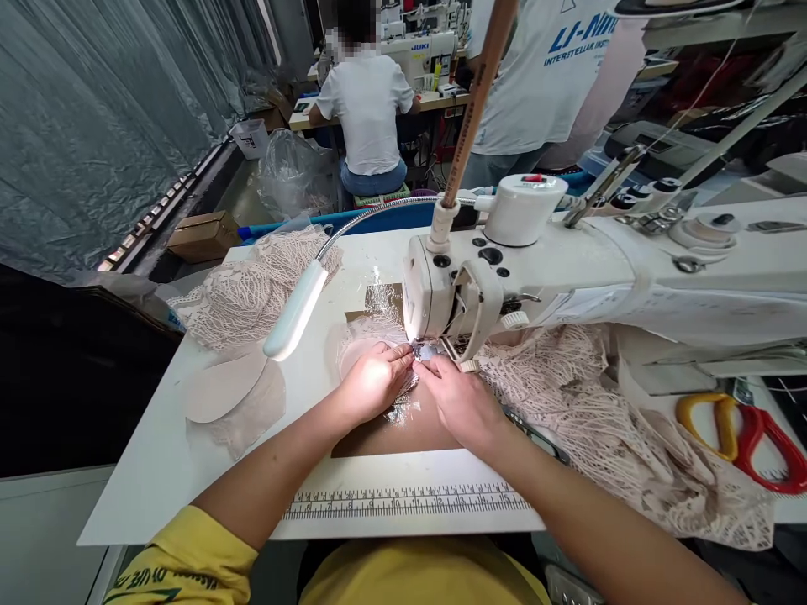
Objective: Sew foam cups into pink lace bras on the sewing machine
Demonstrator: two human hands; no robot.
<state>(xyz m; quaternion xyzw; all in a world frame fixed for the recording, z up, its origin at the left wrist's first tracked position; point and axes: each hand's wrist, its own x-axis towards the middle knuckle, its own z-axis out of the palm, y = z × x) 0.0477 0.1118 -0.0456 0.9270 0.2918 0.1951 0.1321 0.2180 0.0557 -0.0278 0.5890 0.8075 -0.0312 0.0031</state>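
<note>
Both of my hands are at the needle area of a white sewing machine [435,286]. My left hand [378,380] presses with its fingers flat on a pale lace piece [362,346] just left of the presser foot. My right hand [455,393] is close against the foot, its thumb and fingers pinched together near the edge of the fabric; what lies between them is hidden. Under the hands is a brown plate [403,437] with shiny tape on it. More beige lace fabric [567,395] spreads right of the needle, under the machine arm.
A lamp [296,311] on a bendy neck hangs left of the machine. Lace pieces [252,286] and rounded beige cups [220,391] lie on the left. Red-and-yellow-handled scissors [744,437] rest at right. A printed ruler [403,502] runs along the front edge. Two people are beyond.
</note>
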